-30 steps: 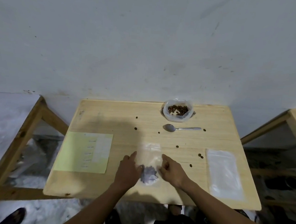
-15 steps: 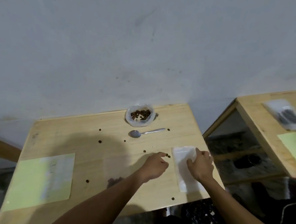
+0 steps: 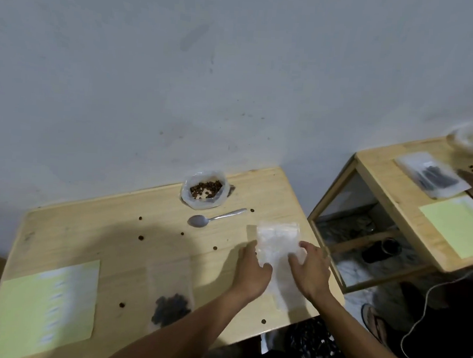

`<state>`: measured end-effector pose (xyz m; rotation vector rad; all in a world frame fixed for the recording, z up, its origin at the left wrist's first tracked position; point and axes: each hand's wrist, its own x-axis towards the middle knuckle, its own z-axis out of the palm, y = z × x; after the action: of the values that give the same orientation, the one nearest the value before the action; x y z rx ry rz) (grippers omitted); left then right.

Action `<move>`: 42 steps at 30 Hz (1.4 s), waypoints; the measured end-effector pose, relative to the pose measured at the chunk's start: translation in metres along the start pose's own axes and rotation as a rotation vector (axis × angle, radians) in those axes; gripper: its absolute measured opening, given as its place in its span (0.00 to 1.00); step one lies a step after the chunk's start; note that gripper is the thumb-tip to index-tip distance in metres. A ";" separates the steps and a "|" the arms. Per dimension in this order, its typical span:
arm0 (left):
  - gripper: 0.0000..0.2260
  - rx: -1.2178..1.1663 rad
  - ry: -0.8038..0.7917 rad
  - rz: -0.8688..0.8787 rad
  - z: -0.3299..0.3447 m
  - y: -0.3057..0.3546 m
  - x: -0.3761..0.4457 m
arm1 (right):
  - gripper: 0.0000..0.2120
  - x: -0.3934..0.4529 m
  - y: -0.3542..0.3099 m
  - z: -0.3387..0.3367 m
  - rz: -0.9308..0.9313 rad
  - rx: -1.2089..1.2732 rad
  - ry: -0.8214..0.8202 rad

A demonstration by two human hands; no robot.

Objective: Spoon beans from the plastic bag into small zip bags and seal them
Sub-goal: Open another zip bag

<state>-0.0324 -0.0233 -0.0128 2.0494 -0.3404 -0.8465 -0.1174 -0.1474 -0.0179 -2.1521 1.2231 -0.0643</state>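
Grey wall (image 3: 236, 68); two wooden tables (image 3: 88, 225), dim light.

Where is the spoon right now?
In the head view the spoon lies untouched on the wooden table, just in front of the plastic bag of beans and beyond both hands.

A pale green sheet (image 3: 47, 303) lies on the wooden table (image 3: 88, 225); a second table (image 3: 389, 193) stands nearby.

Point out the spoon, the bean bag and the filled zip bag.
spoon (image 3: 198, 220), head view, on its bowl.
bean bag (image 3: 204, 190), head view, on the beans inside.
filled zip bag (image 3: 171, 309), head view, on its dark contents.
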 end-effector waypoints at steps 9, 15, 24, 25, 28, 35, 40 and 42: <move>0.01 -0.146 0.330 0.333 -0.116 0.021 0.001 | 0.05 -0.007 -0.104 -0.022 -0.234 0.733 -0.290; 0.06 0.036 0.359 0.409 -0.190 0.017 -0.003 | 0.09 -0.009 -0.168 -0.026 -0.352 0.817 -0.387; 0.18 -0.801 0.421 -0.039 -0.214 0.040 -0.021 | 0.05 -0.018 -0.206 0.013 -0.657 0.604 -0.355; 0.19 -0.906 0.398 -0.058 -0.216 0.044 -0.023 | 0.04 -0.020 -0.208 0.016 -0.702 0.570 -0.384; 0.16 -0.983 0.394 -0.035 -0.217 0.045 -0.025 | 0.04 -0.027 -0.212 0.020 -0.764 0.495 -0.521; 0.06 -0.849 0.297 -0.050 -0.215 0.036 -0.025 | 0.10 -0.033 -0.216 0.027 -0.614 0.567 -0.595; 0.02 -0.806 0.284 -0.026 -0.212 0.029 -0.023 | 0.14 -0.030 -0.213 0.028 -0.460 0.595 -0.724; 0.03 -0.817 0.274 -0.018 -0.211 0.027 -0.023 | 0.12 -0.027 -0.211 0.028 -0.390 0.638 -0.767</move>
<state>0.0954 0.1043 0.1014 1.3670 0.1652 -0.5655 0.0352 -0.0382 0.0853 -1.5676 0.2728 0.1705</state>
